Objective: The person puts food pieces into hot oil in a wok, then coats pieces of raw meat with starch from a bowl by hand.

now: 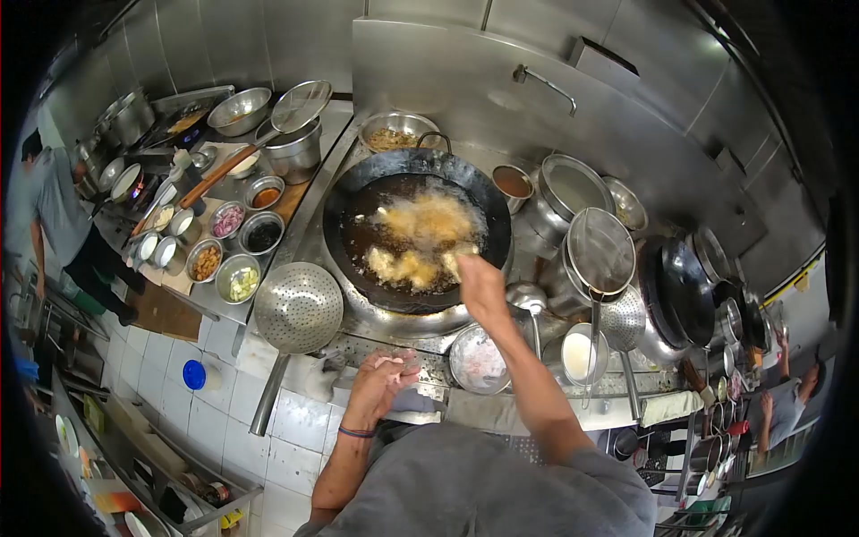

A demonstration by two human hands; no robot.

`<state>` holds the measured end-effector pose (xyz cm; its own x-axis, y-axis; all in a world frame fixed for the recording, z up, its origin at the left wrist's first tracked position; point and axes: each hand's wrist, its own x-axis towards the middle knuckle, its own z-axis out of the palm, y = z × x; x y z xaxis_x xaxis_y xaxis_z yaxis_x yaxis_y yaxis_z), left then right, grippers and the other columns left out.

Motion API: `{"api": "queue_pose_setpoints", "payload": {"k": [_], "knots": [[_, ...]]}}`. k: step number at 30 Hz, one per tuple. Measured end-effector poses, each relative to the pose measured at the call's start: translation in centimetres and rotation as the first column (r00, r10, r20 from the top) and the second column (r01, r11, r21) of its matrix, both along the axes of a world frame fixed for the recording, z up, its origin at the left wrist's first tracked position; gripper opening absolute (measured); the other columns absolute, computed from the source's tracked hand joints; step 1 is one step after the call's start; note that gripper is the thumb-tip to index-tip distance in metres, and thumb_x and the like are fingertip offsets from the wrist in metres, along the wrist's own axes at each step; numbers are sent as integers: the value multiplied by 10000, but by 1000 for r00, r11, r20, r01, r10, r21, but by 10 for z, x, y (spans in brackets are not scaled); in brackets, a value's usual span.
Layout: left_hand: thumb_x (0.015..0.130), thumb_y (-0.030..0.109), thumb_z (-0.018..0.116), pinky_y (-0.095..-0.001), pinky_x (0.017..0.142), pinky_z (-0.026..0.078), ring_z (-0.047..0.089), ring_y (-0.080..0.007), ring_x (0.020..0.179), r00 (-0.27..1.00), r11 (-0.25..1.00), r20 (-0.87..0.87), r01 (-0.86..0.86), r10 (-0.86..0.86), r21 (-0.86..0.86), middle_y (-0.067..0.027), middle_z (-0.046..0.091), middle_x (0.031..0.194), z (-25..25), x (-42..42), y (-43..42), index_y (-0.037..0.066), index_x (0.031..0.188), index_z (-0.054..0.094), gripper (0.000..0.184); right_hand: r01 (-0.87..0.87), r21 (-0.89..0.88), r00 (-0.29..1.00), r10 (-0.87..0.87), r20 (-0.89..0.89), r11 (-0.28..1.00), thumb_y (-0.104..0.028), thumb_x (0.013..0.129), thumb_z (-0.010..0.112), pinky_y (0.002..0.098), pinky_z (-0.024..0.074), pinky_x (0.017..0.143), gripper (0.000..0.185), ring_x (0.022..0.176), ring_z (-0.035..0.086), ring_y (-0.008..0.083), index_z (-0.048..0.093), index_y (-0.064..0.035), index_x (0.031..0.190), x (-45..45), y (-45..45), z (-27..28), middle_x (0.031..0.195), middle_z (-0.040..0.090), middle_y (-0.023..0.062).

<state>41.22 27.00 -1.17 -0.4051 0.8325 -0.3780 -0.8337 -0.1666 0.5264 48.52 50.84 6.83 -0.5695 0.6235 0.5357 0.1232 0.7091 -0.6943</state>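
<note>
A large black wok (344,268) of bubbling dark oil stands on the stove in front of me. Golden pieces of food (416,219) fry in it among foam and steam. Above the wok's near right rim is my right hand (483,288), its fingers bunched and pointing into the wok. Whatever they may hold is hidden. My left hand (378,387) is curled in front of my body around pale pink, wet-looking raw pieces (401,365). Between my arms, a metal bowl (480,360) holds a whitish-pink wet mass.
A perforated skimmer (298,309) lies left of the wok. Seasoning bowls (229,220) and a long-handled strainer (301,106) fill the left counter. At right are a ladle (526,297), a mesh strainer (601,252) and stacked woks (684,291). Other people (61,201) stand at both sides.
</note>
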Motion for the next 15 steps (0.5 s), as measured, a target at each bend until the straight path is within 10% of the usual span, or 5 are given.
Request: {"api": "queue_pose_setpoints", "payload": {"k": [5,11,15], "knots": [[890,-71,627,-459,838,607,705,-336,964,995,991,-68,78,-71,109,-190,690,1005,15,5,-6,60,1062,598,218,-447,-112,736,436,517,887,-240,1003,485,482,453,895,309,1027,593,414,606,42,1048,-101,14,-26,1060,625,278],[932,54,665,-381,678,595,680,-248,771,983,988,-124,144,-137,50,-114,663,854,-4,-1,-21,75,1069,633,142,-395,-197,794,441,419,897,-108,949,474,388,428,1059,468,1271,524,399,505,-8,1405,-146,-2,-6,1374,544,255],[945,117,683,-256,479,417,525,-118,580,978,980,-60,200,-199,11,-47,595,761,14,-7,-29,69,987,625,86,-301,-162,930,327,170,940,-142,973,552,372,483,971,365,1129,622,351,588,-10,1312,-81,-42,70,1280,612,221]]}}
